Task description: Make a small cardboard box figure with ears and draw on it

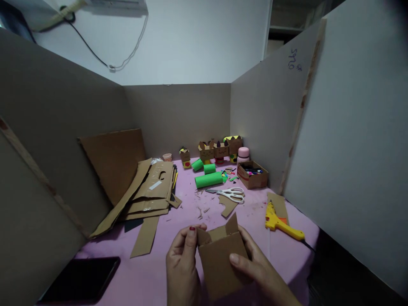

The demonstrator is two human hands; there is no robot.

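A small brown cardboard box is held up near the front of the table, with short flaps standing at its upper corners. My right hand grips its right side, thumb on the front face. At the upper left corner, my left hand pinches a flap between thumb and fingers. Beyond the hands lie white-handled scissors beside a curved cardboard offcut. A yellow glue gun rests to the right on a cardboard strip.
Flattened cardboard is stacked at left, near a dark tablet. Green tubes and paper scraps lie mid-table. Small cardboard figures, a pink bottle and a box of pens stand behind. Grey partitions enclose the table.
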